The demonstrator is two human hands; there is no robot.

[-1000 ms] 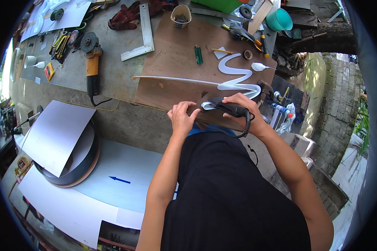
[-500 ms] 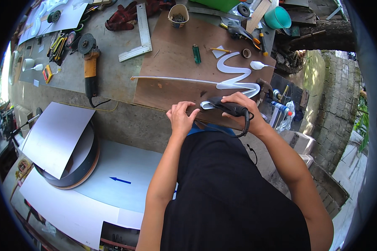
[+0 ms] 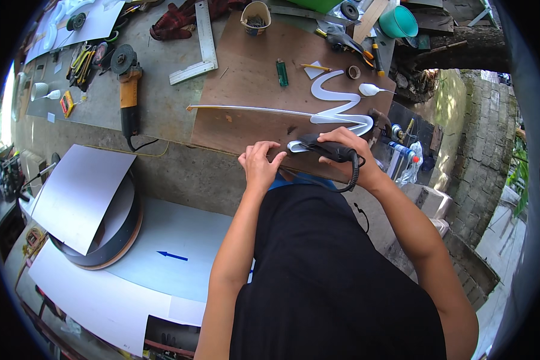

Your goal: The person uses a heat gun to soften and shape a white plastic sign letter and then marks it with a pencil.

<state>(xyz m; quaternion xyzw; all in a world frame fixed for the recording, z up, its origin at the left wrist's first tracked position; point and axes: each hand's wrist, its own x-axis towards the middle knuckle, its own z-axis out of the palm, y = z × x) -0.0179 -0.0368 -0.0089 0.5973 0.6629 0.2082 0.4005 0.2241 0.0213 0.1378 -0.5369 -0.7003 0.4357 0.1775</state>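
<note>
My right hand (image 3: 344, 150) is closed round a black corded tool shaped like a hair straightener (image 3: 324, 149), near the board's front edge. A white looped strip end (image 3: 294, 146) shows at the tool's tip; how it is held there is partly hidden. Left of it, my left hand (image 3: 261, 163) has its thumb and curved fingers apart, with nothing seen between them. Just beyond my right hand lies a white wavy piece (image 3: 336, 96) on the brown board (image 3: 252, 66). A long thin white strip (image 3: 246, 108) runs left from that piece.
On the board are a green lighter (image 3: 282, 73), pencil (image 3: 315, 67), tape roll (image 3: 353, 72), white needle-tipped bottle (image 3: 370, 89) and cup of small metal pieces (image 3: 255, 18). An angle grinder (image 3: 128, 90) and metal square (image 3: 205, 51) lie left. White sheets (image 3: 81, 198) stand behind my left side.
The view has shifted slightly, so the bench sits a little higher in the picture. Both hands and the black tool keep nearly the same pose.
</note>
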